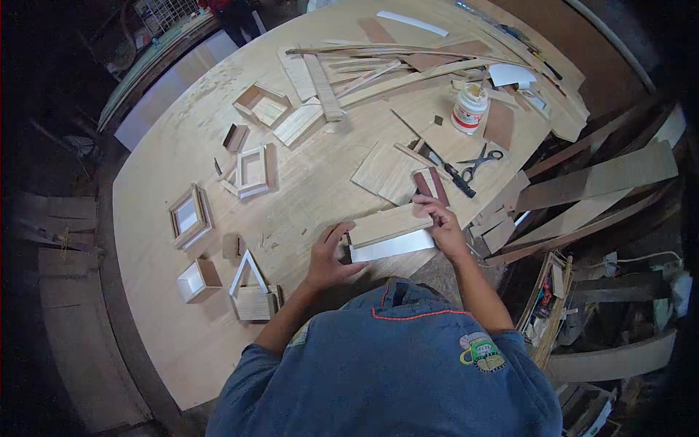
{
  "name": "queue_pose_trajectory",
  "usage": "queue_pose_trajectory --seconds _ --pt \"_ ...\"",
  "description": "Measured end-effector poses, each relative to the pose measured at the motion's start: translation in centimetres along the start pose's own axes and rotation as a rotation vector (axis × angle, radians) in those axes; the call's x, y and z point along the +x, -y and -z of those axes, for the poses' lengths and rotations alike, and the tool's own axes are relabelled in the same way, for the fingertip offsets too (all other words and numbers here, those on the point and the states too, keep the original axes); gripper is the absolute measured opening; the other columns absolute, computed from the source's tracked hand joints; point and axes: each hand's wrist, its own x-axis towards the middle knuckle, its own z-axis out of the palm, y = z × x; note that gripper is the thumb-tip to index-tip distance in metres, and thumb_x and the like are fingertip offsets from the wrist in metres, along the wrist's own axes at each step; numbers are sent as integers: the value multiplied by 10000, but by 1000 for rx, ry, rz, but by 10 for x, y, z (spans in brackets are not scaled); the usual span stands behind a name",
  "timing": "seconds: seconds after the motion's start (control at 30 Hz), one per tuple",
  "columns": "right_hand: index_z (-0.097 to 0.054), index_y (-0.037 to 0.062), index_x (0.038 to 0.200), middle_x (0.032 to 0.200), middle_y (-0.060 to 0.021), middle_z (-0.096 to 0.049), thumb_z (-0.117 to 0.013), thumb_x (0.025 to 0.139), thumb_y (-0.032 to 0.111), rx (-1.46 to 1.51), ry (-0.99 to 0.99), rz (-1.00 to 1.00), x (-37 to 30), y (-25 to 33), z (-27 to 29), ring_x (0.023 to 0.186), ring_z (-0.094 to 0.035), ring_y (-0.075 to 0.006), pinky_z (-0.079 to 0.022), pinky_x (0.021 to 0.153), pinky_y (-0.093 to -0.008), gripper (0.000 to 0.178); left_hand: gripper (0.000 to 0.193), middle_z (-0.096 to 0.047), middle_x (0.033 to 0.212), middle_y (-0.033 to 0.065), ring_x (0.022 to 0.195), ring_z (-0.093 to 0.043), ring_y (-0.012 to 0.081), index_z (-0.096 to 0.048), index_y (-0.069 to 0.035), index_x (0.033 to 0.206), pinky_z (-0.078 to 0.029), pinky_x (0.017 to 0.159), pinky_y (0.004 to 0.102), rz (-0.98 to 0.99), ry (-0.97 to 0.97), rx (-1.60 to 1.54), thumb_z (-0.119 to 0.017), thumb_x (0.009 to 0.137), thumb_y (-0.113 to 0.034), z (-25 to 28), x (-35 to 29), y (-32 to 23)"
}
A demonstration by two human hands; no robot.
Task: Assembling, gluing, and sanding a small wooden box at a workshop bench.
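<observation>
"Where's the white-faced wooden piece point(389, 226) sitting?"
"Nearside, leftward of the red-banded jar point(468, 111). Left hand point(330, 256) and right hand point(442, 226) are grasping opposite ends, presumably balancing its length between them."

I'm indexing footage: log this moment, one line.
left hand: at left end of wooden piece; right hand: holding right end; scissors: on table

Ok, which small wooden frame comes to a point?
The house-shaped frame left of the left hand; its white edges form a triangle, others are four-sided.

Jar point(468, 111) and scissors point(479, 159) on table point(309, 186)
</observation>
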Motion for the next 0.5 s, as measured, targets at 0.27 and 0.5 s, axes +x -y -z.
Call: queue_pose_trajectory --seconds 0.27,0.5 --pt "-588 20 979 1148 -88 -543 -569 697 -114 -55 3 -63 1 7 -2 1105 -504 -182 -383 946 -281 313 789 -546 1174 175 1085 -536 326 -494 -60 1231 -443 913 390 101 53 -2 -834 537 -221 3 3 -7" --pt "-590 17 1023 851 -3 -590 -645 838 134 -230 -99 -208 7 12 -12 804 -519 -76 -428 720 -227 225 906 -541 1187 215 1095 -537 343 -414 22 1302 -424 938 389 190 92 -48 -825 560 -294 -5 -5 22"
